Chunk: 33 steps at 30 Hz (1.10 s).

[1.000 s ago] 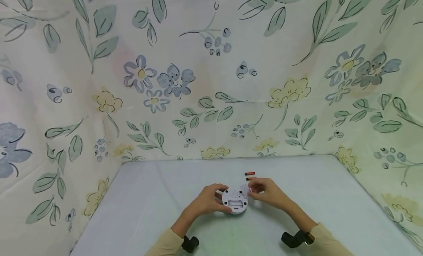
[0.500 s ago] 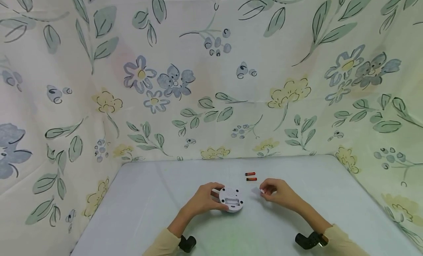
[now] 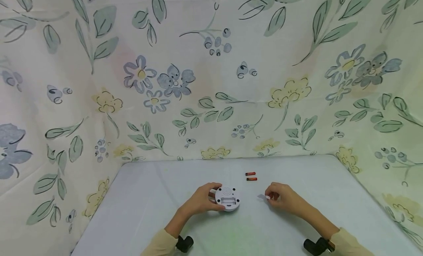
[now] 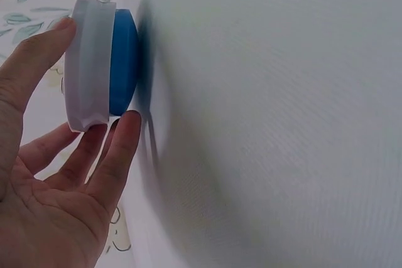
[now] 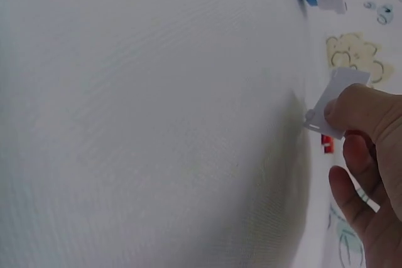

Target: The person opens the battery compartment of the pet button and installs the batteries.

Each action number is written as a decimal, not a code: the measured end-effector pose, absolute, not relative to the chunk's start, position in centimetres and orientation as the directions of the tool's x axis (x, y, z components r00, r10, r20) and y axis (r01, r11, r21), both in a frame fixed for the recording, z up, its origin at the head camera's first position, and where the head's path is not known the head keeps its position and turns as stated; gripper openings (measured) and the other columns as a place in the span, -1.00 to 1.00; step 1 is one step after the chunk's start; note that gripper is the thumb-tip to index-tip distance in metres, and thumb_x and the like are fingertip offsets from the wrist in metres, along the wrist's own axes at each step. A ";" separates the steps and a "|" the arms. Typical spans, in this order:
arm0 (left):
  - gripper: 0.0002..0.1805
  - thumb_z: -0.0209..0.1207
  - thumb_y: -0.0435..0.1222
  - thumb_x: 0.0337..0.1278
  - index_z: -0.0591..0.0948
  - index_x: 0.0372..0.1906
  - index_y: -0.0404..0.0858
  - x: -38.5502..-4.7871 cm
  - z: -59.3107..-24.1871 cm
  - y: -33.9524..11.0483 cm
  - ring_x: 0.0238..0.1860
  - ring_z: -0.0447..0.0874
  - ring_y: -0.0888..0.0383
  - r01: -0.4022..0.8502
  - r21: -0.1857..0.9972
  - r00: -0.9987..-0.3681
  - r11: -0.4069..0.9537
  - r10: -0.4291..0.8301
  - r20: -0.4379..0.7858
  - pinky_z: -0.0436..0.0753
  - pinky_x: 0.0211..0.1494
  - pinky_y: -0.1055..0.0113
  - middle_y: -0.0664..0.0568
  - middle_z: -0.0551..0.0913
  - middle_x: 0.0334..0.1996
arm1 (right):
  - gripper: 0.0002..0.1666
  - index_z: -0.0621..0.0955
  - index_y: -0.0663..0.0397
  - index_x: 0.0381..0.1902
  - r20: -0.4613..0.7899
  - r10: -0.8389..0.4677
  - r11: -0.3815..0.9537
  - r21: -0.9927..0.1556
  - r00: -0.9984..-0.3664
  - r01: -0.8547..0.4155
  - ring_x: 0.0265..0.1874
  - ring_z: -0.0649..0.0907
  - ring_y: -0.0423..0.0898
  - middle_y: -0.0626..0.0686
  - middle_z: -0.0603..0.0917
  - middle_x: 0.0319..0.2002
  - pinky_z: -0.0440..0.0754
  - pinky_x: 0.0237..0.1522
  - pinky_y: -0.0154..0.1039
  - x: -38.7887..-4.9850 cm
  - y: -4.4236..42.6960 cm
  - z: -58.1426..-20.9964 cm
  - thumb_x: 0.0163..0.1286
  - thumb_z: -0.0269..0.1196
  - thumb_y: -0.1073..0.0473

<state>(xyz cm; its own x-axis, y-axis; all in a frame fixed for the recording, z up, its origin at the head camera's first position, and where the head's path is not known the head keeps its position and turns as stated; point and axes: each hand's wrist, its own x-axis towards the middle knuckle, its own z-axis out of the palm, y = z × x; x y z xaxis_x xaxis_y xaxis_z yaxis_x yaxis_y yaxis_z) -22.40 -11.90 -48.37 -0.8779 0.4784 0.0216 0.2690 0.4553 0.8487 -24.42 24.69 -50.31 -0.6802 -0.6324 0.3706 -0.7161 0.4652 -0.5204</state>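
Note:
A round white device lies with its vented side up, an uncovered battery compartment facing the camera; the left wrist view shows its white body with a blue part beneath. My left hand grips its left side, thumb and fingers on opposite edges. My right hand pinches a small white cover between thumb and fingers, to the right of the device. Two red batteries lie side by side behind, between the hands.
The white-covered table ends at a floral cloth hanging behind it and at both sides. Black wrist cameras sit on both wrists.
My right hand has moved right and slightly toward the front with the cover, away from the device. My left hand and the device have shifted a little left.

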 end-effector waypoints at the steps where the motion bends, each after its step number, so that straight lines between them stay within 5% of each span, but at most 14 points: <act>1: -0.15 0.57 -0.26 -0.03 0.45 0.38 -0.39 -22.4 -48.4 -11.9 0.03 0.62 -0.01 0.269 0.850 -0.878 0.453 0.478 0.023 0.65 -0.09 0.37 -0.13 0.51 0.23 | -0.65 0.66 0.01 -0.28 0.370 -0.636 0.460 -0.523 -0.678 -0.717 -0.42 0.54 -0.25 -0.21 0.56 -0.36 0.58 -0.41 -0.33 -24.4 24.7 -50.3 0.10 0.42 0.54; 9: -0.15 0.56 -0.27 -0.02 0.44 0.38 -0.42 -22.3 -48.4 -11.9 0.03 0.62 -0.06 0.293 0.849 -0.871 0.440 0.489 0.047 0.66 -0.09 0.36 -0.18 0.51 0.23 | -0.70 0.67 0.01 -0.19 0.356 -0.654 0.369 -0.620 -0.667 -0.692 -0.39 0.58 -0.11 -0.10 0.63 -0.31 0.61 -0.36 -0.27 -24.0 25.0 -50.1 0.17 0.51 0.38; 17: -0.13 0.57 -0.26 -0.02 0.42 0.40 -0.41 -22.2 -48.3 -11.8 0.05 0.61 -0.09 0.300 0.837 -0.874 0.457 0.483 0.050 0.65 -0.09 0.37 -0.21 0.49 0.25 | -0.70 0.67 0.05 -0.08 0.274 -0.630 0.390 -0.699 -0.727 -0.600 -0.28 0.62 -0.11 0.00 0.68 -0.18 0.65 -0.25 -0.23 -24.2 25.5 -50.1 0.27 0.51 0.18; 33: -0.06 0.60 -0.15 -0.09 0.42 0.42 -0.35 -22.3 -48.3 -11.5 0.03 0.59 -0.03 0.350 0.775 -0.864 0.527 0.502 0.049 0.61 0.00 0.27 -0.02 0.50 0.10 | -0.34 0.51 0.29 0.25 0.222 -0.541 0.397 -0.783 -0.812 -0.478 -0.05 0.65 0.15 0.24 0.62 0.03 0.66 -0.06 -0.18 -26.6 26.2 -50.3 0.30 0.48 0.12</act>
<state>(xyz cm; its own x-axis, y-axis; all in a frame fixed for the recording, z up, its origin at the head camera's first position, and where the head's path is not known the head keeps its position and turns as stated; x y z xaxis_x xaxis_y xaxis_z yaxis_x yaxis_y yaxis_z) -22.28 -11.51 -48.27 -0.8638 0.5015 0.0490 0.3497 0.5266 0.7748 -26.60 26.21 -50.35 -0.8116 -0.5406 0.2216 -0.4782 0.3968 -0.7835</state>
